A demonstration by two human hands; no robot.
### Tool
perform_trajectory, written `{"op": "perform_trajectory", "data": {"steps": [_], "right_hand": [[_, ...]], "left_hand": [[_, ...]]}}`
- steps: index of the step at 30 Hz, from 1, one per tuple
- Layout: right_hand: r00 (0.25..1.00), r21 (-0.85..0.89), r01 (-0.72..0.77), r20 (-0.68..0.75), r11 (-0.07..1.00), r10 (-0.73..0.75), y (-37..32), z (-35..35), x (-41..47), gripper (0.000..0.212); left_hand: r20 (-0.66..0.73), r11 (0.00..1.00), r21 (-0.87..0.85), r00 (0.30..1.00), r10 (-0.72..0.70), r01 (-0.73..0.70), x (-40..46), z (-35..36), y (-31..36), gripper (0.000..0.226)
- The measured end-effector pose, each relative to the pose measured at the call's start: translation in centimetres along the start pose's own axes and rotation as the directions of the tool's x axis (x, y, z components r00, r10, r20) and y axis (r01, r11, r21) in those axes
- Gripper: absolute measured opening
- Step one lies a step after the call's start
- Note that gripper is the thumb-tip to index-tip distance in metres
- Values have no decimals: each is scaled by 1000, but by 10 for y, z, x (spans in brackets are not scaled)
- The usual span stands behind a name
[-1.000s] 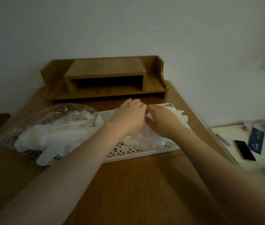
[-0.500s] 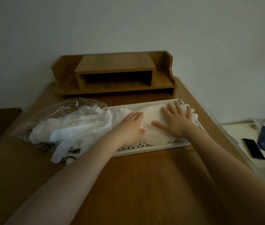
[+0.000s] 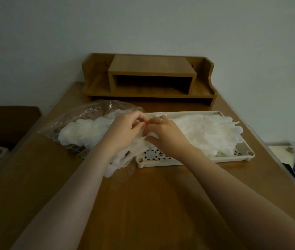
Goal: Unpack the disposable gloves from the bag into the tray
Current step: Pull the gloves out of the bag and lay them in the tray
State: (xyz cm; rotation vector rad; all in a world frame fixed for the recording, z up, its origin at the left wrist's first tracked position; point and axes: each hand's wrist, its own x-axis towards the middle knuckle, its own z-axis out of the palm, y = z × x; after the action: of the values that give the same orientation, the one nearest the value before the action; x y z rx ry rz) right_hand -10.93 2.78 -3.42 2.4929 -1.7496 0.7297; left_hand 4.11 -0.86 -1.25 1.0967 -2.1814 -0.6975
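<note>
Head view over a wooden bench (image 3: 152,204): left hand (image 3: 125,130) and right hand (image 3: 163,134) pinching a glove (image 3: 143,139) between clear bag (image 3: 89,114) and white tray (image 3: 179,162), flattened gloves (image 3: 206,130) already in tray, a heap (image 3: 83,132) left at bag mouth

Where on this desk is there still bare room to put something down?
The widest bare patch is the wooden desk in front of the tray, between the two forearms. A narrower strip lies between tray and shelf unit. The left is crowded with the bag and loose gloves.
</note>
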Motion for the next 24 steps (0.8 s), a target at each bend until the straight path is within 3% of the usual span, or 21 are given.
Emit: {"op": "perform_trajectory", "data": {"steps": [3,8,12,15,18,20,24], "right_hand": [[999,40,-34,-22,999,35,1,-3,2,12],[975,308,-180,-73,934,212,-3,-10,4,10],[866,680,-288,-117,674,487,-3,-20,4,12],[795,737,-326,-125,592,594,1,-35,4,14],[765,772,-338,-108,538,635,3,-51,4,18],[770,772,-339,-101,538,630,4,-62,4,18],[801,745,-312,-127,590,585,5,-78,1,19]], "left_hand": [[88,998,61,996,-20,15,-3,1,-13,12],[125,985,168,990,-62,40,-6,1,-26,18],[97,972,229,993,-72,48,-4,-3,-30,19],[29,974,211,995,-96,88,-3,-4,-29,28],[-91,991,-23,987,-130,129,0,-6,-9,33],[-19,968,-225,993,-115,108,4,-6,13,40],[102,969,-246,995,1,24,10,3,43,33]]}}
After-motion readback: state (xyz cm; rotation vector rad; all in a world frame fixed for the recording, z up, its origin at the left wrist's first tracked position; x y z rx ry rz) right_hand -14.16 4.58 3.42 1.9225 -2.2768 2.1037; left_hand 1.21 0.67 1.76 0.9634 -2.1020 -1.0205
